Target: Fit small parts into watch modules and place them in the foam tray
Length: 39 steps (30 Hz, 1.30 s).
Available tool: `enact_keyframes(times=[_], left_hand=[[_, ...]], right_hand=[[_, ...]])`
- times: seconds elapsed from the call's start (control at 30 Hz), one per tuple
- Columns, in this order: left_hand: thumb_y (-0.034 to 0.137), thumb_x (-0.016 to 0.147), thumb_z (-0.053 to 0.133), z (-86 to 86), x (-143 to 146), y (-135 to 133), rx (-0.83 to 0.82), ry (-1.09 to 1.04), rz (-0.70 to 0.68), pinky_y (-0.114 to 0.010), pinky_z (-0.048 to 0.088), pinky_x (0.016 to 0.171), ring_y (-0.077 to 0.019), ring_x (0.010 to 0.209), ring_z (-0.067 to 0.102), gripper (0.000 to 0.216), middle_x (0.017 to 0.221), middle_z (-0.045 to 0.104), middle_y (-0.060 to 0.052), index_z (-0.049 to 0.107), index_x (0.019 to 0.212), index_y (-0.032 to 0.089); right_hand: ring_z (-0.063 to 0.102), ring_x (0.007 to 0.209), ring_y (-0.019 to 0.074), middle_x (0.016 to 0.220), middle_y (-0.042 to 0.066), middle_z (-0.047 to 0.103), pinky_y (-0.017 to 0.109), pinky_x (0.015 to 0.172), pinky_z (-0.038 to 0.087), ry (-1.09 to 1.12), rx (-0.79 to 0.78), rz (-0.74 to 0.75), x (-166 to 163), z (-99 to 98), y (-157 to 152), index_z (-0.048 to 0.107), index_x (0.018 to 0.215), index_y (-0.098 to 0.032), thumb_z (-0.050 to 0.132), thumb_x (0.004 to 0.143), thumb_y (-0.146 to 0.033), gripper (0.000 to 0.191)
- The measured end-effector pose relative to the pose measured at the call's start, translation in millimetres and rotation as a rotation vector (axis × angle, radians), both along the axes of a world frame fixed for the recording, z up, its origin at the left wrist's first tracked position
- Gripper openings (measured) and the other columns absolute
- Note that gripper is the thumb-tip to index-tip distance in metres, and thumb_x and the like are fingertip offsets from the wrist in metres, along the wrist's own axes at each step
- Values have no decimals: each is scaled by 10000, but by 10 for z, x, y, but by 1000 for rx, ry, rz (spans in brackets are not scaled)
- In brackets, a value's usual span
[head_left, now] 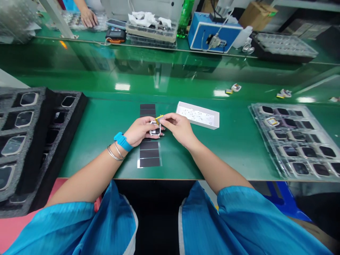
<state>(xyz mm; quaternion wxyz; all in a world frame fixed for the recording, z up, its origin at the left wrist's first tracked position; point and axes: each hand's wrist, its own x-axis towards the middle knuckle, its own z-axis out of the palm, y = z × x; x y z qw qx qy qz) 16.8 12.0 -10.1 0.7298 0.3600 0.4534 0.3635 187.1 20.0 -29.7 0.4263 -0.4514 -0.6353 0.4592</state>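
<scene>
The bench (225,152) stops at a straight front edge under the person's forearms; its green top stretches between the white box (217,120) and the clear tray (263,134), leaving room beside the right forearm; foam trays (79,101) stand nearer the left arm. The left hand (139,130) grips a white case (155,133) over the black film (149,154), left of the box; the right hand (182,129) pinches a yellow piece (159,118) at the case's top; whether the two touch, I can't tell. I count one box, two foam trays, three film panels below the hands; beyond, one co-worker's hand (89,17).
</scene>
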Motion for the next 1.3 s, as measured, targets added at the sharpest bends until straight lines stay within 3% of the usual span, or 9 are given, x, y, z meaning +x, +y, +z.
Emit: enact_keyframes(times=[0.17,0.37,0.5,0.63,0.77,0.9,1.0,1.13,1.3], left_hand=[[23,573,705,17,-45,6,6,-158,-101,-267,586,786,-193,877,704,412,892,697,-68,606,965,102],[70,672,726,-40,15,2,31,-6,4,-244,575,623,-169,707,691,319,769,670,-41,596,960,114],[88,729,657,-48,8,23,-12,-48,61,-267,588,660,-144,708,663,206,828,673,-63,645,935,99],[52,715,569,-53,-39,56,-107,-245,67,-302,581,815,-167,840,677,299,924,691,-104,669,996,75],[71,769,621,-74,-56,69,-77,-238,91,-269,572,818,-151,837,676,251,934,693,-102,665,1016,70],[83,731,733,-69,-75,51,-15,-220,67,-274,568,837,-154,871,680,351,999,695,-98,641,1070,96],[139,665,831,-60,-95,35,64,-200,41,-282,567,832,-177,905,687,467,1011,705,-98,628,1086,126],[252,652,872,-69,-86,15,177,-135,-61,-269,564,800,-198,920,689,491,1030,710,-118,638,1068,140],[324,713,830,-100,-86,16,288,-56,-222,-311,525,920,-235,1033,665,413,1118,694,-132,679,1058,153]], right_hand=[[638,821,155,874,16,700,317,798,497,-47,163,-134,0,36,-25,687,854,-194,671,819,-312,125],[655,820,187,844,16,733,396,877,491,-172,360,-175,-60,43,-89,709,801,-226,676,822,-279,66],[649,837,196,834,-15,735,558,1135,270,-342,533,-186,-106,26,-110,693,751,-254,656,826,-229,87],[606,869,204,889,-8,732,609,1183,100,-515,626,-108,-115,14,-129,714,831,-274,585,873,-178,166],[590,939,216,1064,28,713,612,1172,143,-580,582,-16,-109,8,-129,723,909,-262,585,888,-169,168],[574,1043,216,1089,63,661,521,1101,355,-427,520,-9,-92,-4,-86,702,873,-230,610,864,-163,114],[546,1148,210,1215,97,562,416,986,489,-134,294,-34,-77,-39,-29,636,1026,-210,700,767,-186,268],[632,1012,169,1202,85,597,348,872,546,188,-115,220,-67,-105,35,505,1233,-221,725,706,-210,570],[656,980,167,1119,58,652,326,882,531,230,-181,301,-66,-118,28,540,1197,-196,726,676,-174,554]])
